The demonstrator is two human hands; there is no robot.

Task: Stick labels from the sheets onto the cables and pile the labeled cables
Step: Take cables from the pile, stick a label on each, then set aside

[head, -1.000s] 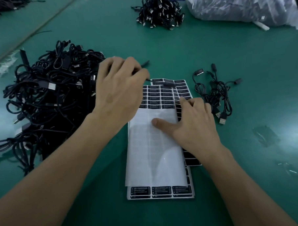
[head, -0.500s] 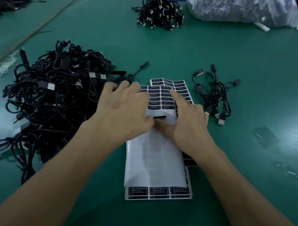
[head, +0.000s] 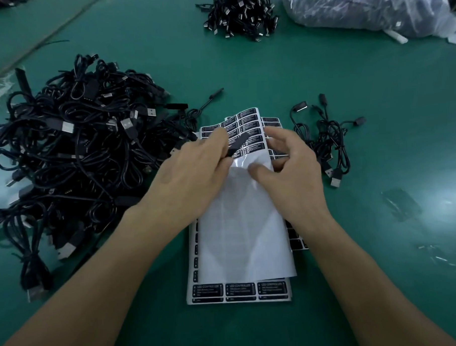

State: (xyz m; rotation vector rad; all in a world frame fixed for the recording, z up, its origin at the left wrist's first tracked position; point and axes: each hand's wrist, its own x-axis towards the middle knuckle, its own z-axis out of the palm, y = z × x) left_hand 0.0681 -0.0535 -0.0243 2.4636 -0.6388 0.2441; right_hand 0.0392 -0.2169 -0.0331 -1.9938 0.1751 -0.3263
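Just beyond the middle of the sheets, the left hand (head: pixel 195 174) pinches one black label (head: pixel 236 144) between thumb and forefinger. The label stands tilted, its near end in the fingertips and its far end over the printed rows. The other fingers of this hand are curled loosely beneath.

Beside it, the right hand (head: pixel 292 175) grips the top label sheet (head: pixel 245 224). Its thumb presses on the bare white backing and its fingers curl over the sheet's right edge, so the far end of the sheet is lifted and bowed upward. That far end carries several rows of black labels with white print, while the near part of the sheet is plain glossy white.

Under this sheet lies a stack of label sheets (head: pixel 240 292) flat on the green table (head: pixel 375 101). One row of three labels shows along the stack's near edge, and more labels show at its right side and far end.

A large pile of black USB cables (head: pixel 77 158) lies to the left of the sheets, with silver plugs showing here and there; its right edge reaches just beside the left hand. One loose cable end (head: pixel 215 93) lies near the pile's far right edge. A small bunch of cables (head: pixel 327 142) lies just right of the sheets, close to the right hand. A bundle of cables (head: pixel 241 12) sits at the far side of the table. Beside it is a clear plastic bag (head: pixel 366 7) with dark contents. I cannot tell which cables carry labels.
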